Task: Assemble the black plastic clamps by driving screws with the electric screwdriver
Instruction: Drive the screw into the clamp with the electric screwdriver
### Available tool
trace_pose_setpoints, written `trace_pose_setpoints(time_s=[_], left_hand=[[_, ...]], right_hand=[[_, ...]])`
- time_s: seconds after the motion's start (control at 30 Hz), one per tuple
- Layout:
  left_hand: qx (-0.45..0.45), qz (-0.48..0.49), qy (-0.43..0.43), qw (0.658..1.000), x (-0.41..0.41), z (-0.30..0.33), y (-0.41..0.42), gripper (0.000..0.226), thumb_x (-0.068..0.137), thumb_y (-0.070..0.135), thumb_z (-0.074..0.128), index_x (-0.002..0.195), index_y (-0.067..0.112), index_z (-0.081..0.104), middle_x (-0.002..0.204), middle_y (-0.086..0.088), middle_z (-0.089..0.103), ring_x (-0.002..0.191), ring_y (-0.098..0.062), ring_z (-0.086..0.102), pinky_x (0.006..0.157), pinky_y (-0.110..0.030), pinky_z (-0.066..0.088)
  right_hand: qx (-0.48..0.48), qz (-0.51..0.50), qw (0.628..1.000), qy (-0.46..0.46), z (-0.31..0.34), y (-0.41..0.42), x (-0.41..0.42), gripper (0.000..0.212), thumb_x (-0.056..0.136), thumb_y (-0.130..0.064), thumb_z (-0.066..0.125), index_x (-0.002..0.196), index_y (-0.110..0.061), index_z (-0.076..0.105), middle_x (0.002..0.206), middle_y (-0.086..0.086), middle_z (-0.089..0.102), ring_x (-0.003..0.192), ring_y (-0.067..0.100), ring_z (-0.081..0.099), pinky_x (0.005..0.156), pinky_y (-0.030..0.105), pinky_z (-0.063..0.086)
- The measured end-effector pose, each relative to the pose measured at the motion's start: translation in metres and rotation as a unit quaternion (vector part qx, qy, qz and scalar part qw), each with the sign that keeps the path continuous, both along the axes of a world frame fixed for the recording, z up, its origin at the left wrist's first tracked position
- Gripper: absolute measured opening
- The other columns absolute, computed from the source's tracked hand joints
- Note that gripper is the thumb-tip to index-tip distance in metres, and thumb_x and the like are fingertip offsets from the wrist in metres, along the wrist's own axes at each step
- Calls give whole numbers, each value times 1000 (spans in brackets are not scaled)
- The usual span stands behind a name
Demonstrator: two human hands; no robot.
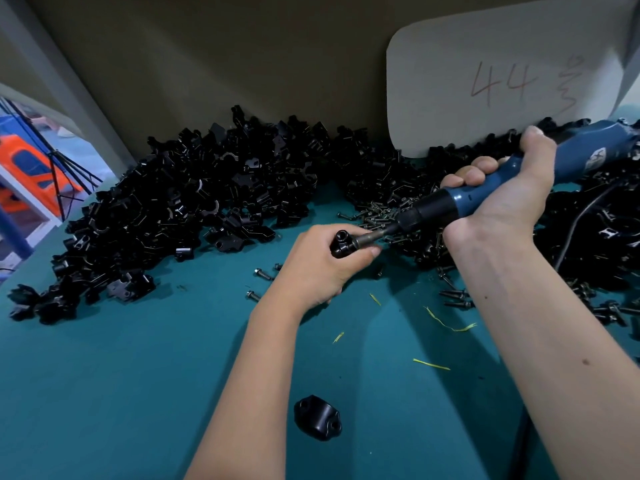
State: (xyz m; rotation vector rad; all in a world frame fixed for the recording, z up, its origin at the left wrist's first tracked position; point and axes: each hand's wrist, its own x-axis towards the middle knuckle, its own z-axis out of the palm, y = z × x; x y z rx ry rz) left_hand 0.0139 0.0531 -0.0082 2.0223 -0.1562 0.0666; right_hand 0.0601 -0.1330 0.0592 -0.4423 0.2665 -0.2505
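You are in the middle of one clamp, with most of the job ahead of you. Your left hand [322, 265] has its grip closed around a black clamp [341, 244], held just above the green bench [104, 393]. Your right hand [502, 188] has its grip wrapped tight round the blue electric screwdriver [491, 188], whose bit [372, 237] meets the clamp from the right — whether the screw is fully seated you cannot tell from here, since the tip is hidden against the part.

Take that held clamp as your landmark. Behind it and to its left, a large heap of black parts [194, 202] lies against the back wall — judging by its size, that is the bulk of what is left. Just behind the clamp, under the screwdriver, sits the pile of screws [377, 216], with a few stray screws [263, 273] loose to its left. Nearer to you than the clamp, one lone black piece [317, 417] rests apart on the bench; it may be a finished one or a spare half, and nothing shows which. To the clamp's right, more black parts [595, 244] lie round the cord [581, 216].
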Motion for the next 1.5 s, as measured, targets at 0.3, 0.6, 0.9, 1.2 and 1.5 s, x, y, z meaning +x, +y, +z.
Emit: trace_pose_setpoints(time_s=[0.3, 0.6, 0.9, 1.2, 1.5], left_hand=[[71, 44, -36, 996, 2, -3, -10, 19, 90, 32, 77, 79, 19, 71, 48, 9, 50, 41, -9, 42, 45, -27, 36], [82, 81, -95, 989, 2, -10, -15, 10, 87, 31, 80, 82, 23, 77, 62, 3, 62, 50, -6, 43, 48, -23, 35], [144, 127, -73, 979, 2, -13, -19, 23, 87, 47, 77, 94, 26, 69, 83, 5, 62, 74, -13, 53, 59, -27, 37], [174, 142, -90, 970, 1, -12, -22, 25, 89, 45, 76, 95, 21, 72, 91, 3, 63, 84, -20, 57, 74, -41, 51], [145, 142, -92, 975, 0, -13, -21, 25, 89, 45, 76, 91, 20, 71, 83, 0, 64, 75, -21, 56, 65, -39, 48]], right_hand=[[-16, -5, 1000, 11, -3, -4, 5, 33, 93, -24, 65, 110, -15, 38, 62, -2, 45, 48, 13, 39, 50, 25, 37], [-26, -13, 1000, 8, -3, -3, 4, 30, 93, -19, 62, 107, -15, 36, 61, -2, 45, 48, 14, 38, 50, 26, 36], [-40, -18, 999, 1, -4, -1, 4, 25, 94, -18, 60, 97, -14, 36, 61, -1, 43, 47, 15, 37, 50, 26, 36], [-45, -32, 998, 2, -5, 2, 3, 23, 93, -16, 60, 93, -14, 37, 61, -1, 43, 47, 15, 37, 49, 27, 35], [-44, -28, 998, -21, -5, 4, 1, 24, 94, -16, 60, 90, -16, 36, 62, 0, 42, 48, 16, 36, 50, 26, 35]])
